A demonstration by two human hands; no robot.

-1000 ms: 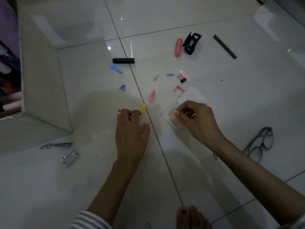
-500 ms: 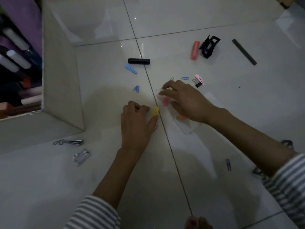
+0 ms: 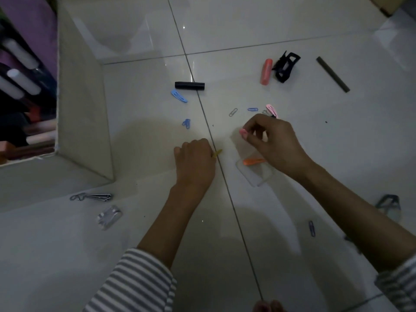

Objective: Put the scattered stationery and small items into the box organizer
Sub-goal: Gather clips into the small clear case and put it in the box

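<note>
Left hand: knuckles up, low over the tile floor, fingers curled under, gripping a yellow clip whose tip pokes out at its 3 o'clock side.
Right hand: fingers bent, tips pinching a pink clip, over the far end of the clear box.
The clear box sits on the floor just at 3 o'clock of the left hand, partly under the right hand. An orange clip lies inside it.

Scatter, bearings from the clear box:
- 12 o'clock, near: silver paper clip, blue paper clip, pink hair clip touching a small item too blurred to identify.
- 12–1 o'clock, far: coral tube just beside a black claw clip. Dark stick further out at 1.
- 11 o'clock: blue clip pair, blue hair clip, black tube lying across the grout line.
- 4–5 o'clock: dark blue paper clip beside the right forearm, glasses partly hidden behind it.
- 9 o'clock, well apart: metal clip, staple strip.

White panel stands at 10 o'clock. Print on any item is too dark and small to read.
</note>
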